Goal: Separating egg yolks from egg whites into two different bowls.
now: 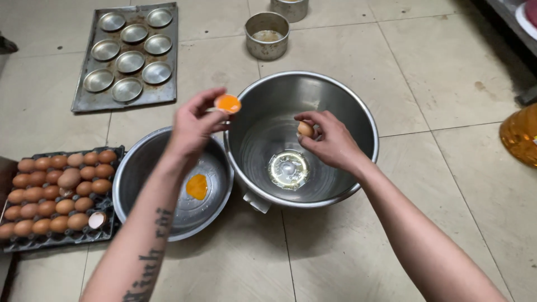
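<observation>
Glossy yolk (228,104) in brittle half-shell (305,130)

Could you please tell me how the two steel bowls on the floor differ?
The large bowl is deep and holds clear egg white; the small bowl is shallower and holds a yolk. The right hand is over the large one, the left hand above the small one. Both are round steel.
</observation>
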